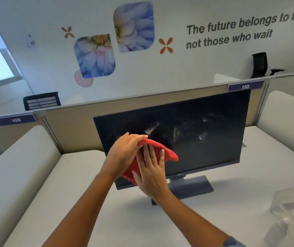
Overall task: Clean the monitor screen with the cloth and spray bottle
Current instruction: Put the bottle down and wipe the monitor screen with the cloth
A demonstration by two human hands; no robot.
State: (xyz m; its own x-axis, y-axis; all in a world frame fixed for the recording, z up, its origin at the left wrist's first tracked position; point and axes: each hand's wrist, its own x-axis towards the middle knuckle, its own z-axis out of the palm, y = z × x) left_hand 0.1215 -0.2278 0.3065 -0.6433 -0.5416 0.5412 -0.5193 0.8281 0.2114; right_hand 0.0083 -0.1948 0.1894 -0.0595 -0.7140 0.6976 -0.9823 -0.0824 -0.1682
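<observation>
A dark monitor (196, 132) stands on a white desk, its screen off and marked with pale smears near the middle. A red cloth (167, 154) is held in front of the screen's lower left part. My left hand (124, 154) curls over the cloth's top edge from the left. My right hand (151, 173) lies flat with fingers spread against the cloth's near side. I cannot tell whether the cloth touches the glass. No spray bottle can be made out.
The monitor's flat grey base (194, 186) rests on the white desk (82, 193). A clear plastic container (292, 216) sits at the desk's right front. A beige partition (71, 129) with labels 109 and 110 runs behind. Black office chairs stand beyond it.
</observation>
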